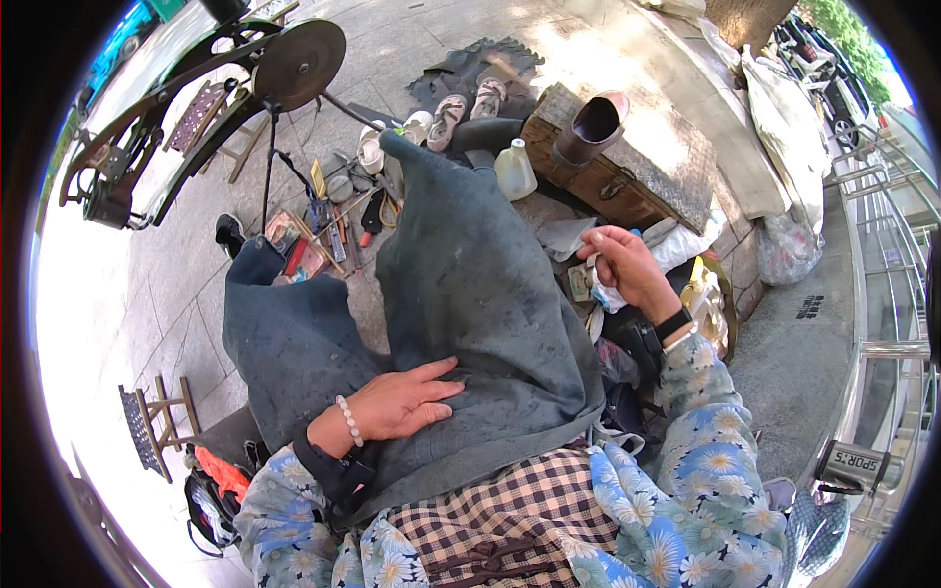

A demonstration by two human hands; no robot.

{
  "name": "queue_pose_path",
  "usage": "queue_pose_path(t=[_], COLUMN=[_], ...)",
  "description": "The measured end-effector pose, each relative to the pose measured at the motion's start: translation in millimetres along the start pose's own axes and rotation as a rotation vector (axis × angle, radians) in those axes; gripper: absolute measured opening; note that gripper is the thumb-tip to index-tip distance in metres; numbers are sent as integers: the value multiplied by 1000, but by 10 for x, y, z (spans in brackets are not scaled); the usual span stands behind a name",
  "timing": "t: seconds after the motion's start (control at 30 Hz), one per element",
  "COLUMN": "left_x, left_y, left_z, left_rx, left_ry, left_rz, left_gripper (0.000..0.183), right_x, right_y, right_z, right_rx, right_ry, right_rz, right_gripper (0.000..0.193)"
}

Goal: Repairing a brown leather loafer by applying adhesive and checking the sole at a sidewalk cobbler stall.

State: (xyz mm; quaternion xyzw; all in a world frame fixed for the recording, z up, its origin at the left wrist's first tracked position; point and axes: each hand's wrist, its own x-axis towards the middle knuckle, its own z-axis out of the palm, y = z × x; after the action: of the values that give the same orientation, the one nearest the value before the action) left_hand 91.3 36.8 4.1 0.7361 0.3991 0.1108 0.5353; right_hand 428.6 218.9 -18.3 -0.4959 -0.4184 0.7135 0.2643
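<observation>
My left hand (400, 403) lies flat on the dark grey-green apron (480, 274) that covers my lap, with its fingers spread and nothing in it. To the right, my right hand (632, 267) is raised beside my knee, thumb and fingers curled together in a pinch. A small whitish thing shows just below those fingertips, but I cannot make out whether they hold it. Under this hand is a jumble of cloth, plastic bags and small items, including a white bundle (678, 247). A translucent plastic jug (514, 171) stands beyond my right knee.
A hand-cranked sewing machine (299, 67) stands at the far left. Tools and small boxes (299, 245) lie on the paving past my knees. A wooden box (637, 167) carries a brown cylinder (591, 127). Shoes (448, 122) sit ahead; a folding stool (160, 423) stands at left, metal rails (892, 350) at right.
</observation>
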Motion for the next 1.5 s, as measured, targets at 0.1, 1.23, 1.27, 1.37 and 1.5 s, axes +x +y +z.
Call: queue_pose_path(t=[0.1, 1.23, 1.27, 1.37, 1.5], left_x=[67, -277, -201, -185, -372], left_y=[-201, 102, 64, -68, -198], left_z=[-130, -358, -343, -208, -40], left_rx=[-158, -1511, -1515, -1456, -1565], left_ry=[8, 900, 926, 932, 868], left_rz=[76, 238, 217, 305, 255], left_gripper=[39, 61, 61, 67, 70], right_x=[483, -40, -178, -315, -343], right_y=[-20, -1148, -937, -485, -302], right_z=[-204, 1831, 2020, 2397, 2557], right_rx=[-84, -689, -758, -826, -858], right_ry=[239, -953, -1007, -1039, -1052], right_rz=[-117, -923, -893, -864, -918], right_gripper=[27, 21, 19, 18, 21])
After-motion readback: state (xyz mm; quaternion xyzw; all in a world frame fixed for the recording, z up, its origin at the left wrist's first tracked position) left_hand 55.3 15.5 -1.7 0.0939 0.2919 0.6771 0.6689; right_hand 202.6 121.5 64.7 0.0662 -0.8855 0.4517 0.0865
